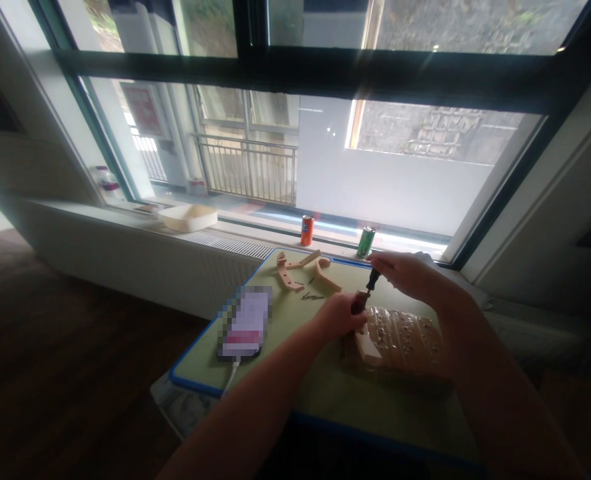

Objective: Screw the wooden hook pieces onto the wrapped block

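My right hand (405,273) is closed on the dark handle of a screwdriver (371,280), held tilted over a wooden panel (400,340) wrapped in clear film. My left hand (340,317) is curled around the lower part of the screwdriver, at the panel's left end. The panel lies on a green table with a blue edge (210,390). Curved wooden pieces (295,272) and a few small screws (312,295) lie farther back on the table.
A phone (245,323) with a white cable lies at the table's left. An orange can (307,230) and a green can (366,242) stand on the windowsill, with a pale tray (188,217) to the left. Dark floor spreads left of the table.
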`<state>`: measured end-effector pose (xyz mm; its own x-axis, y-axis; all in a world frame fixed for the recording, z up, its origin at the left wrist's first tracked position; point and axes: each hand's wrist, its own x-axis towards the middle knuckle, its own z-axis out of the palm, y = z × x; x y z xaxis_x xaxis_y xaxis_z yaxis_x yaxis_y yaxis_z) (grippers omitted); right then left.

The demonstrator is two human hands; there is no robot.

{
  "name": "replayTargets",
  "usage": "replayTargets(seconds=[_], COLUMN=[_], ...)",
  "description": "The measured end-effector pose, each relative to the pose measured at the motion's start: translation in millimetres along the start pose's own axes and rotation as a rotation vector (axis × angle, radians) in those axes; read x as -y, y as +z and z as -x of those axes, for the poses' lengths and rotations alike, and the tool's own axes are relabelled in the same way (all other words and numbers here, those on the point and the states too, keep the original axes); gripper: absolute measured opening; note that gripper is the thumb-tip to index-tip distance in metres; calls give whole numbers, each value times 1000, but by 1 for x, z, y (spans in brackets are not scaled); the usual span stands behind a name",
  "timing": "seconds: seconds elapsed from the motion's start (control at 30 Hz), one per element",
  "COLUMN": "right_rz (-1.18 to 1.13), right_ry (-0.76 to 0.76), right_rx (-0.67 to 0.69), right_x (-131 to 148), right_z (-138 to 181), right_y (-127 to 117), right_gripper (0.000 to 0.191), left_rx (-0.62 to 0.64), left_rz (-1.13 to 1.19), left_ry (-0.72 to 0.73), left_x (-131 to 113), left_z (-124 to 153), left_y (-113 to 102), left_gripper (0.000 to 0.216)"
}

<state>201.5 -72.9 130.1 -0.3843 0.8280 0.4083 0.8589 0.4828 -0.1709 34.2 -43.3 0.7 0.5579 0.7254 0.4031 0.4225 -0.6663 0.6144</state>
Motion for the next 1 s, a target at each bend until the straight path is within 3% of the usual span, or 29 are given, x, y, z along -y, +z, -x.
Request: replayTargets(seconds=[0.17,0.33,0.47,0.57,0.67,0.8,0.9,1.0], right_rz=[37,323,148,41,125,349,368,283], right_ry=[28,161,38,-21,42,170,166,84], right_rx=[133,-42,-92,19,134,45,-45,-19], right_x=[-8,-2,3,3,2,6,11,17], right_z=[6,-5,-5,4,13,6,-4,-1], right_y=[-10,6,7,-6,-17,-7,6,6], right_gripper=[38,52,36,35,40,52,48,37], left_rx=[-15,4,9,1,6,-11,-17,-24], left_rz=[4,30,13,-6,-7,0,3,6], left_ry=[1,-22,-10,-12,-46,-43,-42,-27], left_x=[-3,-5,-6,-8,-9,-10,-9,-9], left_z=[0,0,1,1,1,0,0,1], left_y=[-1,-3,-5,-6,-5,-5,-4,-4], left_gripper=[21,20,20,19,19,18,17,19])
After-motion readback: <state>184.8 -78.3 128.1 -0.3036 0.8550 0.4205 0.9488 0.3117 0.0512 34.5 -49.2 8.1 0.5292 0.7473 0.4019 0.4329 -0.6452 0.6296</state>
